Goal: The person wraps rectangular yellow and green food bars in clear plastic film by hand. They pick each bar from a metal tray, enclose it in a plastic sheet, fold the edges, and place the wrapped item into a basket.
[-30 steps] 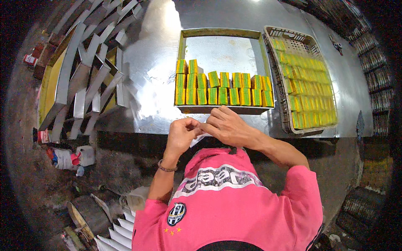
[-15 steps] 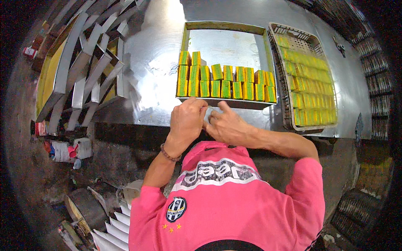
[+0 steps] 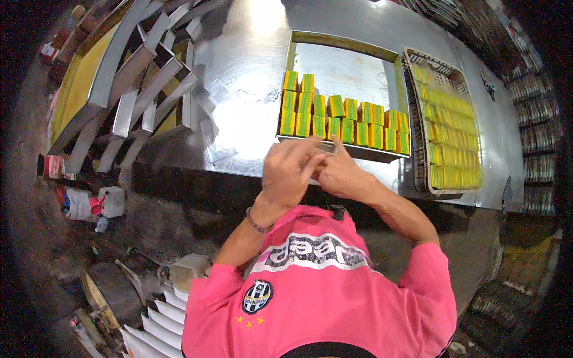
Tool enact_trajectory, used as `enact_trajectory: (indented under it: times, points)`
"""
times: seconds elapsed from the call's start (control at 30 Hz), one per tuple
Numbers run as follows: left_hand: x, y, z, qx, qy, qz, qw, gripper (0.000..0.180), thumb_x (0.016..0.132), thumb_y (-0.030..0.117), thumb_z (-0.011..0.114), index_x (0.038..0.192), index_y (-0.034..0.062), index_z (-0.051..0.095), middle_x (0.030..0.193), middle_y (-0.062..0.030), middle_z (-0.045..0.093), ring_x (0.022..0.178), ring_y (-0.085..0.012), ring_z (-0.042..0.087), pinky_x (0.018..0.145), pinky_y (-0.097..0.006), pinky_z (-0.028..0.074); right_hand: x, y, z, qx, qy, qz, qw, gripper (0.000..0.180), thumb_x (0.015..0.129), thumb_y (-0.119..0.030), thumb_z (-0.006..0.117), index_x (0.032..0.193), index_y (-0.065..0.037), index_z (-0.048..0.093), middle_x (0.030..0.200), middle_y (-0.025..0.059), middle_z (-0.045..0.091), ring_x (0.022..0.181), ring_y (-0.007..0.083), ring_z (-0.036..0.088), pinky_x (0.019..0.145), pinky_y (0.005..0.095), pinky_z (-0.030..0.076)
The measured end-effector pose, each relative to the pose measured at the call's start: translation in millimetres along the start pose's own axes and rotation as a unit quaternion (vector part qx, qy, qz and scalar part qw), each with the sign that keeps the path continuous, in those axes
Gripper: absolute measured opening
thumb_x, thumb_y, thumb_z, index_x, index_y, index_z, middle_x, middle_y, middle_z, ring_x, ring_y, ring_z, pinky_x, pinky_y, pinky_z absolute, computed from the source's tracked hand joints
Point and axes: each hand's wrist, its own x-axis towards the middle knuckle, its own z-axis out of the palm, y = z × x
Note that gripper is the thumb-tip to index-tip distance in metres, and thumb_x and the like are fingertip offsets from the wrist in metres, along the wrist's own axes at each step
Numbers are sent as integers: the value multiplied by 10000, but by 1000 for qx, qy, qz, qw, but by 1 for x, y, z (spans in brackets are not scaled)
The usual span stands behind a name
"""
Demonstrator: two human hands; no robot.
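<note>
The left hand (image 3: 290, 170) and the right hand (image 3: 341, 173) are pressed close together at the near edge of the shiny metal table (image 3: 250, 107). Their fingers curl around something small and grey; what it is cannot be told. Just past the hands sits a metal tray (image 3: 343, 45) with rows of green and yellow blocks (image 3: 343, 122). To the right of the right hand, a basket (image 3: 453, 128) holds more blocks.
</note>
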Motion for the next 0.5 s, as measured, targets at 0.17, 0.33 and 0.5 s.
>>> enact_trajectory:
  times: [0.17,0.33,0.5]
  points:
    - [-40,-61,-6,-376,202,-301,853,564,989,360,686,1461,131,478,1337,-166,571,1146,-286,619,970,-447,526,26,-21,-57,85,-91,49,991,574,1040,-275,546,1584,-187,381,1593,153,429,1478,309,412,1131,736,278]
    - [-41,-83,13,-724,114,-388,559,467,1046,450,563,1427,189,489,1321,-169,572,1193,-347,620,1041,-530,524,52,-24,-47,68,-127,-79,986,629,1030,-334,566,1593,-156,350,1576,137,459,1457,330,431,1165,693,260]
    - [-53,-115,29,-757,215,-429,444,355,1089,333,472,1110,11,620,1053,-148,688,1065,-338,681,988,-554,556,89,-27,-61,153,-165,-68,972,744,976,-435,629,1588,-119,347,1525,169,506,1406,351,484,1182,599,296]
